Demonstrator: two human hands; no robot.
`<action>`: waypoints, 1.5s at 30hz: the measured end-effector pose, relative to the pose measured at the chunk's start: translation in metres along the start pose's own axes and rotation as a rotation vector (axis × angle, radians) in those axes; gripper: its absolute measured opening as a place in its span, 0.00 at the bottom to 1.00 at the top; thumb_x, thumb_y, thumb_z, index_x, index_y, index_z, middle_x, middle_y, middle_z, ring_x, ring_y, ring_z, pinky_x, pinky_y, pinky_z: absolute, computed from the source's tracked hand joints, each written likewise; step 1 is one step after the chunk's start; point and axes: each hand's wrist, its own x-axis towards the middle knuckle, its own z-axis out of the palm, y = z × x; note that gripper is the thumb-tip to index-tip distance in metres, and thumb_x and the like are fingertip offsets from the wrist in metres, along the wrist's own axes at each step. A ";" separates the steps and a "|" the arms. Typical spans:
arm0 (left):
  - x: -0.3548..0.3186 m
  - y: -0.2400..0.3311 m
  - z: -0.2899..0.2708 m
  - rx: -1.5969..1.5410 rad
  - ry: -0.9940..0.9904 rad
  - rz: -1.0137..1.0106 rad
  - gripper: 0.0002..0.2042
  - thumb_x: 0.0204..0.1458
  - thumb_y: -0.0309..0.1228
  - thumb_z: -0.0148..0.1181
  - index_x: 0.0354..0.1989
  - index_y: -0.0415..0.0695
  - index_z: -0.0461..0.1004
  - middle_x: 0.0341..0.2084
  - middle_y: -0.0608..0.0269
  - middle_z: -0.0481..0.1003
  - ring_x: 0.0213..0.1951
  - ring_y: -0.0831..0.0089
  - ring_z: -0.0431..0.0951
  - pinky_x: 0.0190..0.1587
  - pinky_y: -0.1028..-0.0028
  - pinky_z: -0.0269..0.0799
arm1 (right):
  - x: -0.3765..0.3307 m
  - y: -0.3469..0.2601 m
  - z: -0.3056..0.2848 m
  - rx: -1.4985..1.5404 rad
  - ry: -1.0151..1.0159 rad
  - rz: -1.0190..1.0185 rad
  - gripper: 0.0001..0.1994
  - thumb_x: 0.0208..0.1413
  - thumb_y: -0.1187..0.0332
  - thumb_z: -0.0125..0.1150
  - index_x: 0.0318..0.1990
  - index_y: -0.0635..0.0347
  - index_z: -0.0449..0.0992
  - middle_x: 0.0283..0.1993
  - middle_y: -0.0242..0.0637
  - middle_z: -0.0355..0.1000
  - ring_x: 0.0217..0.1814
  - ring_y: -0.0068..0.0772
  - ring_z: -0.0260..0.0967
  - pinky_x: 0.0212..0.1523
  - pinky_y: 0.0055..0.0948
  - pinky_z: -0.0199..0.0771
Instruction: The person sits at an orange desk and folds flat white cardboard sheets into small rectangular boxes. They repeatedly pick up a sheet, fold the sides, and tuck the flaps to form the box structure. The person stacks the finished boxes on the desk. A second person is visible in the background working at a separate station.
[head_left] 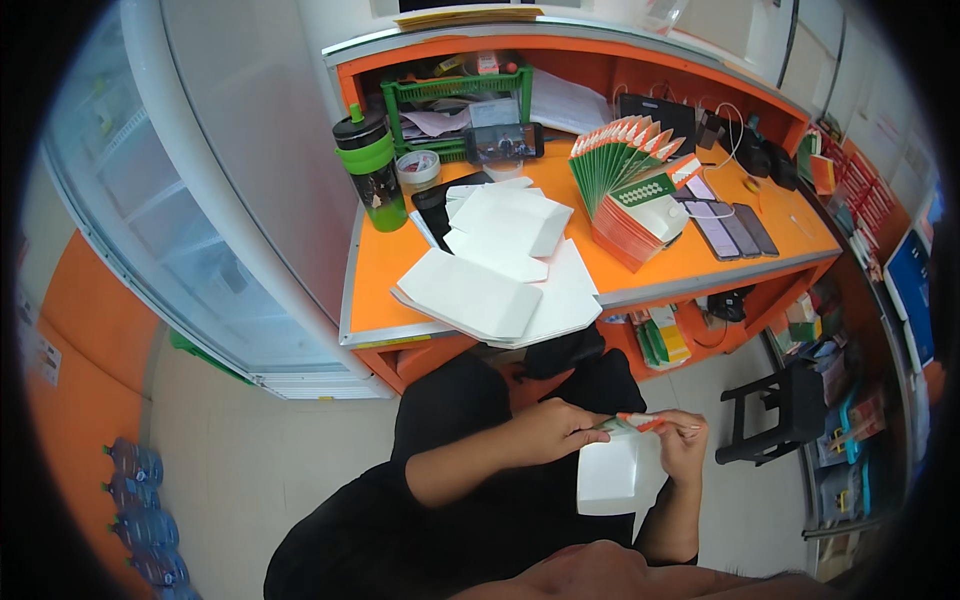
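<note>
Over my lap I hold a partly folded paper food box (607, 478), its inside white and its printed outer side orange and green. My left hand (560, 430) pinches one end of its upper edge, thumb along the flap. At the other end, my right hand (684, 440) grips the edge between thumb and fingers. A loose pile of flat white box blanks (470, 290) lies on the orange desk (385, 310), its front part hanging over the edge. Right of it, a fanned stack of nested folded boxes (640, 205) shows green and orange sides.
A green-and-black tumbler (370, 175), a tape roll (418, 168), a propped phone (505, 143) and a green basket (460, 95) stand at the desk's back left. Several phones (725, 230) lie right. A fridge (200, 200) flanks the left; a black stool (775, 410) stands right.
</note>
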 end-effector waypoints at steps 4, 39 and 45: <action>-0.006 -0.017 0.009 0.049 0.182 0.085 0.17 0.63 0.39 0.55 0.45 0.37 0.80 0.34 0.44 0.80 0.34 0.48 0.80 0.39 0.60 0.74 | -0.011 0.009 -0.011 0.119 -0.222 0.179 0.08 0.60 0.74 0.60 0.40 0.68 0.83 0.33 0.38 0.82 0.29 0.17 0.69 0.32 0.20 0.70; 0.135 -0.017 -0.233 0.438 0.262 -0.152 0.74 0.32 0.53 0.81 0.74 0.41 0.21 0.73 0.29 0.33 0.75 0.39 0.35 0.74 0.54 0.38 | 0.242 -0.022 -0.105 -0.510 0.090 -0.086 0.21 0.59 0.63 0.59 0.59 0.60 0.70 0.59 0.41 0.71 0.59 0.39 0.71 0.59 0.39 0.70; 0.234 -0.047 -0.238 0.175 0.348 0.114 0.76 0.27 0.48 0.85 0.73 0.37 0.23 0.71 0.31 0.42 0.72 0.41 0.47 0.74 0.57 0.44 | 0.368 0.037 -0.099 -1.022 -0.102 -0.230 0.28 0.59 0.56 0.60 0.64 0.56 0.66 0.65 0.42 0.67 0.65 0.47 0.66 0.65 0.47 0.65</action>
